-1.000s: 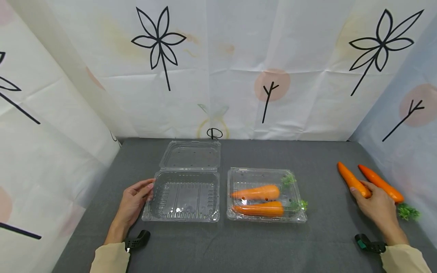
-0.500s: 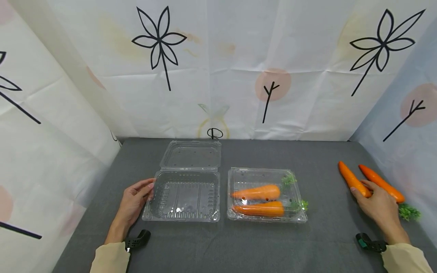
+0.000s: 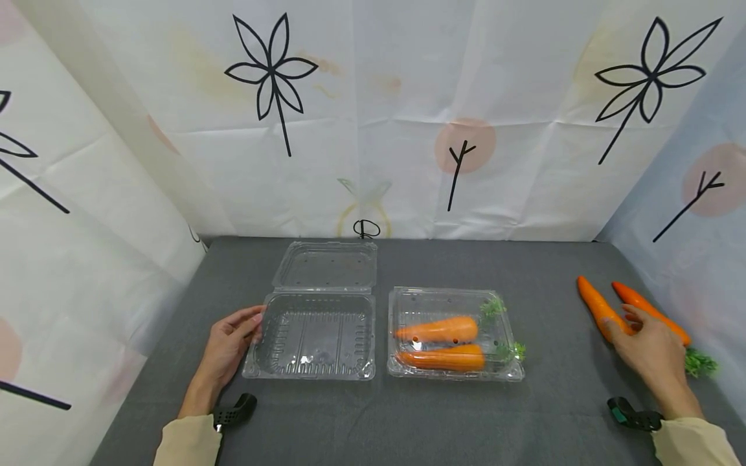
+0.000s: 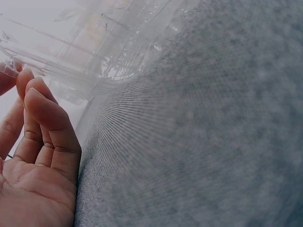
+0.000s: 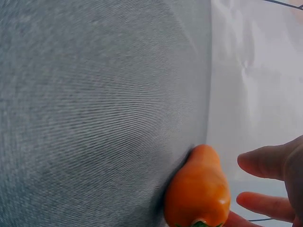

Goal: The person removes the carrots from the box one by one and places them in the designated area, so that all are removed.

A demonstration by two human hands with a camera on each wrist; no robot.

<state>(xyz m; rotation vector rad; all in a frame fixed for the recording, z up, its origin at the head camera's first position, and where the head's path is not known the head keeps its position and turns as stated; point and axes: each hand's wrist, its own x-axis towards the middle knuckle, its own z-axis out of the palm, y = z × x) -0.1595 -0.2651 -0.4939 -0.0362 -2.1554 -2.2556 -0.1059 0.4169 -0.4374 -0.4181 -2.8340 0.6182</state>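
At the left, my left hand (image 3: pixel 230 340) pinches the left rim of an open clear plastic clamshell container (image 3: pixel 315 333), whose lid (image 3: pixel 326 265) is folded back. Through the left wrist view, the fingertips (image 4: pixel 28 80) meet the edge of the clear plastic. On the far right, my right hand (image 3: pixel 653 353) is over the thick end of a carrot (image 3: pixel 597 301). Its thumb and a finger stand apart from that carrot (image 5: pixel 199 189) in the right wrist view, while another finger is partly hidden behind it. A second carrot (image 3: pixel 647 304) with green leaves (image 3: pixel 699 362) lies just beyond the hand.
A closed clear clamshell (image 3: pixel 437 301) holding two carrots with green tops stands right of the open one. Grey cloth (image 3: pixel 361 421) covers the table. White patterned sheets (image 3: pixel 396 84) hang behind it and at both sides.
My right hand has loosened on the nearer carrot and shifted slightly right, its fingers lifting from it. That carrot stays on the table. My left hand and both containers have not moved.
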